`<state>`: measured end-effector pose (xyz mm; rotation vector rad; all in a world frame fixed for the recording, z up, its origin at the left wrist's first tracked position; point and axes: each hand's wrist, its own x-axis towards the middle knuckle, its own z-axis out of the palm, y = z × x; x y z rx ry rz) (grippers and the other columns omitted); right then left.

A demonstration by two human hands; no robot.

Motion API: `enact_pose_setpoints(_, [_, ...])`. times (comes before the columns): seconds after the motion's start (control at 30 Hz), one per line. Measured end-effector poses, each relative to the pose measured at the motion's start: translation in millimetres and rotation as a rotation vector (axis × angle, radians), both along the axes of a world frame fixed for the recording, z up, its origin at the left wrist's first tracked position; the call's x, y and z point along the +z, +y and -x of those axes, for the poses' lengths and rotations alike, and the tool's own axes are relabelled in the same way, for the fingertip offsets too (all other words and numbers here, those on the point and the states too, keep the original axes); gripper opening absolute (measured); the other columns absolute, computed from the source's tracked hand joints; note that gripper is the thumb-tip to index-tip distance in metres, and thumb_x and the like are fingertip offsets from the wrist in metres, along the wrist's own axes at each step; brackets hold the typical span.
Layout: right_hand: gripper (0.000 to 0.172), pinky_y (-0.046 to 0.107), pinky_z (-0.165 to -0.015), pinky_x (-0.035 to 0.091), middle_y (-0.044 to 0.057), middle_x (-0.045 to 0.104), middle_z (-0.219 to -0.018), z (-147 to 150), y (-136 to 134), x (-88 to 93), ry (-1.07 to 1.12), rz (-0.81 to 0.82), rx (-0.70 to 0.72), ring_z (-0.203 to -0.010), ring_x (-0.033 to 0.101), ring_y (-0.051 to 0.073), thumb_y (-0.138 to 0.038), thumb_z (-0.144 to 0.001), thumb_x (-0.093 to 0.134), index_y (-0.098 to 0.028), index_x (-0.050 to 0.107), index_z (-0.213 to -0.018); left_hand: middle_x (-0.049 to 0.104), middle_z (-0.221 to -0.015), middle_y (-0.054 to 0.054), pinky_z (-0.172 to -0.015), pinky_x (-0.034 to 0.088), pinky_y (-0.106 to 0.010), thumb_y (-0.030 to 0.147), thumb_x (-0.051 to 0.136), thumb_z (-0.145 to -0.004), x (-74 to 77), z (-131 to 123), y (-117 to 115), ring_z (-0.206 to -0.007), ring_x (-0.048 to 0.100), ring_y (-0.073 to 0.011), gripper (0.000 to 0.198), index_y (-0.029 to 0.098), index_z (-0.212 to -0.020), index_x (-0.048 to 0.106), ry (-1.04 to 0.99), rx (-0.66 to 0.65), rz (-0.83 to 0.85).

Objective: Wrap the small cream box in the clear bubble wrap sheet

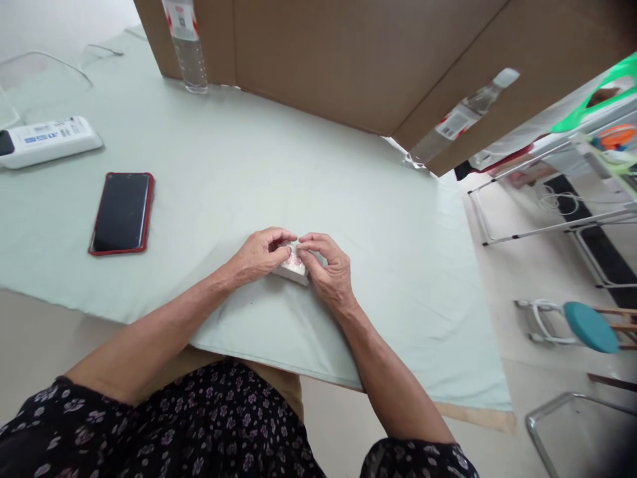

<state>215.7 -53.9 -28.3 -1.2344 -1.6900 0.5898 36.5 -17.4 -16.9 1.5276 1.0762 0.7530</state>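
A small white box with a pinkish pattern on top rests on the pale green tablecloth, near the front edge. My left hand grips its left side, thumb on the top and fingers curled round the back. From the right, my right hand holds the same box, with its thumb and fingertips at the top right corner. The fingertips of both hands nearly meet above the box and hide part of it.
A phone with a red case and a white power strip lie at left. Behind stands a cardboard panel with a bottle and a leaning bottle. A teal stool is beyond the table's right edge.
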Motion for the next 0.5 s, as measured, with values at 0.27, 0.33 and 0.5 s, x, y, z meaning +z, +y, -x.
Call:
enact_pose_setpoints(0.27, [0.014,0.044,-0.098,0.048,0.006,0.072,-0.117,-12,-2,1.5,-0.270,-0.136,0.047,-0.111,0.065,0.024,-0.027,-0.092,0.062,-0.028,0.076,-0.093,0.062,-0.076,0.002,-0.063,0.042,-0.025,0.026,0.057,-0.076,-0.1,0,-1,-0.065,0.054,-0.0115,0.025,0.017,-0.098,0.064,-0.066,-0.012,0.025])
enact_pose_setpoints(0.33, [0.015,0.045,-0.100,0.047,0.007,0.071,-0.120,-14,-2,3.3,-0.318,-0.146,0.075,-0.113,0.064,0.025,-0.030,-0.093,0.062,-0.028,0.076,-0.096,0.062,-0.073,0.002,-0.064,0.043,-0.026,0.026,0.056,-0.076,-0.3,1,-1,-0.067,0.057,-0.0129,0.022,0.018,-0.095,0.063,-0.078,-0.020,0.040])
enact_pose_setpoints(0.5, [0.014,0.046,-0.098,0.047,0.008,0.070,-0.121,-17,-2,5.7,-0.400,-0.211,0.107,-0.112,0.064,0.026,-0.036,-0.089,0.067,-0.028,0.076,-0.097,0.062,-0.075,0.001,-0.065,0.043,-0.027,0.027,0.057,-0.075,-0.6,1,-1,-0.069,0.056,-0.0135,0.019,0.018,-0.090,0.064,-0.059,-0.010,0.034])
